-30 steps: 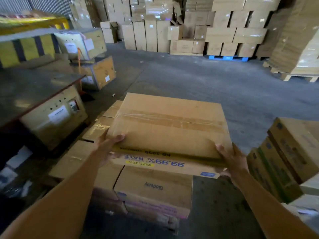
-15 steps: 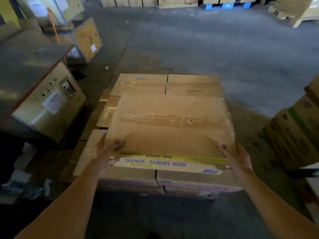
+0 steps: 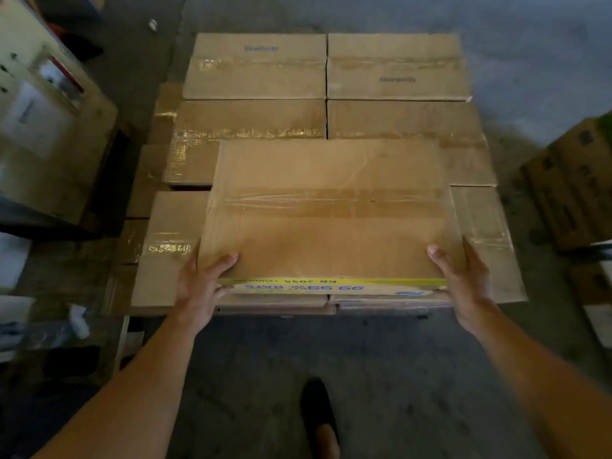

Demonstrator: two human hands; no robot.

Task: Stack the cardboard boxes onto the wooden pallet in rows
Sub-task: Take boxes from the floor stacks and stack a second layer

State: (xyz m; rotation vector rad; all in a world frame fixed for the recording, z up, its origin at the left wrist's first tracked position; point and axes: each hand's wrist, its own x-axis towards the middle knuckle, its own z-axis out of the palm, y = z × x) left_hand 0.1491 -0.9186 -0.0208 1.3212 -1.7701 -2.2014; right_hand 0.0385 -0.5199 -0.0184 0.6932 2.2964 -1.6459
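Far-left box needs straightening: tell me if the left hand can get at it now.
Probably not: the left hand grips a near corner of the carried box, which lies between it and the far-left box in the back row.

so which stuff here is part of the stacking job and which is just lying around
Job: carried box, left hand, right hand, stacked boxes beneath it.
Lying about: pale labelled case at left, printed cartons at right, white scrap on floor.
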